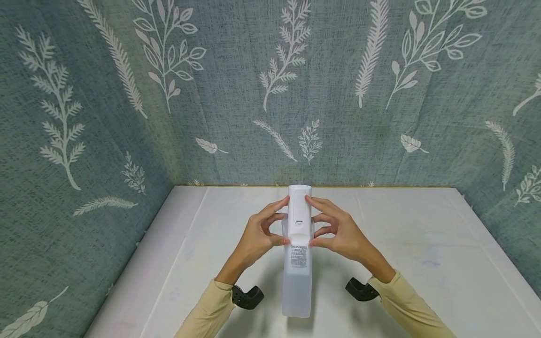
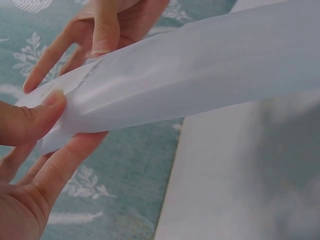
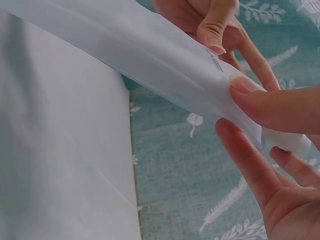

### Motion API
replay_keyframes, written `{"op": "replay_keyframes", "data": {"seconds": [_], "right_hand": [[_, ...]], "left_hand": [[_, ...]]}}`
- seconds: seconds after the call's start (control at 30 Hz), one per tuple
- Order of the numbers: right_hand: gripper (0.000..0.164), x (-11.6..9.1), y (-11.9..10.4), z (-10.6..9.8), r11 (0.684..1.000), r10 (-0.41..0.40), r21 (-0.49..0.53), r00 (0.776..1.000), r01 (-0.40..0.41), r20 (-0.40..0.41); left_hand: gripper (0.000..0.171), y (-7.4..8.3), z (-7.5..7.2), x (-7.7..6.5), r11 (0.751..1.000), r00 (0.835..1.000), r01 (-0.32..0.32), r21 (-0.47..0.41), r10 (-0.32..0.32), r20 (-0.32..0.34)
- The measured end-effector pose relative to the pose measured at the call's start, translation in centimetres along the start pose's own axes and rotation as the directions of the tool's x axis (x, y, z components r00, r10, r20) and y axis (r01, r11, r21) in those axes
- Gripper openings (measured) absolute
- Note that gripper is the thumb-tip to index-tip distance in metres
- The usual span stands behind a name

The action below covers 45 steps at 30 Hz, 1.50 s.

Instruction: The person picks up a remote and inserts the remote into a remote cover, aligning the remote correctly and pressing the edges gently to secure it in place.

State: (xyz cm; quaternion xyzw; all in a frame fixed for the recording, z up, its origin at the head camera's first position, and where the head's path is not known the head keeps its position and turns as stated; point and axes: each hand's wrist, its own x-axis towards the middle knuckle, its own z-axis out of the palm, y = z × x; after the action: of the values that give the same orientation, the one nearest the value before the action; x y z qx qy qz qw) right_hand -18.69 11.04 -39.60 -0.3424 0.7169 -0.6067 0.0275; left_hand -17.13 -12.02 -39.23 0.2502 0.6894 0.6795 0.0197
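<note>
Between my two hands is a long white plastic bottle-like container (image 1: 297,293), with a translucent lower body and a glossy white top (image 1: 299,206). Small grey print is on a label (image 1: 298,256) below the top. My left hand (image 1: 258,231) pinches its left side, thumb lower and fingers higher up. From the right, my right hand (image 1: 341,231) holds it the same way. In the left wrist view, the translucent body (image 2: 190,75) stretches away from the fingers. The right wrist view shows my right thumb and fingers on opposite faces of the container (image 3: 150,55).
Beneath is a white table (image 1: 393,225), its far edge meeting a teal curtain (image 1: 236,94) with white leaf patterns. Similar fabric stands at the left and right sides. Black bands with devices (image 1: 248,297) are on both wrists.
</note>
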Motion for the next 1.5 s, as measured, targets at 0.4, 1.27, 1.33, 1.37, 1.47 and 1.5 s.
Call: {"op": "replay_keyframes", "data": {"seconds": [0.4, 1.27, 1.33, 1.37, 1.47, 1.5], "right_hand": [[0.089, -0.07, 0.06, 0.07, 1.000, 0.004, 0.011, 1.000, -0.004, -0.015], [0.089, -0.08, 0.17, 0.09, 0.999, -0.024, 0.042, 0.999, 0.025, -0.025], [0.089, -0.08, 0.19, 0.08, 0.999, -0.024, 0.044, 0.999, 0.026, -0.026], [0.089, -0.07, 0.21, 0.06, 0.999, -0.025, 0.043, 0.999, 0.026, -0.027], [0.089, -0.06, 0.24, 0.03, 0.999, -0.026, 0.036, 0.999, 0.027, -0.028], [0.089, -0.06, 0.24, 0.01, 0.999, -0.025, 0.033, 0.999, 0.026, -0.028]], "left_hand": [[0.089, 0.00, 0.06, -0.01, 1.000, 1.000, 0.004, 0.015, -0.004, -0.005], [0.086, 0.02, 0.11, 0.09, 1.000, 1.000, 0.006, 0.016, -0.005, -0.012], [0.085, 0.01, 0.12, 0.10, 1.000, 1.000, 0.006, 0.017, -0.005, -0.014], [0.085, 0.01, 0.12, 0.10, 1.000, 1.000, 0.006, 0.017, -0.006, -0.015], [0.085, -0.02, 0.12, 0.12, 1.000, 1.000, 0.004, 0.019, -0.004, -0.016], [0.085, -0.03, 0.12, 0.13, 1.000, 1.000, 0.004, 0.019, -0.003, -0.016]]}}
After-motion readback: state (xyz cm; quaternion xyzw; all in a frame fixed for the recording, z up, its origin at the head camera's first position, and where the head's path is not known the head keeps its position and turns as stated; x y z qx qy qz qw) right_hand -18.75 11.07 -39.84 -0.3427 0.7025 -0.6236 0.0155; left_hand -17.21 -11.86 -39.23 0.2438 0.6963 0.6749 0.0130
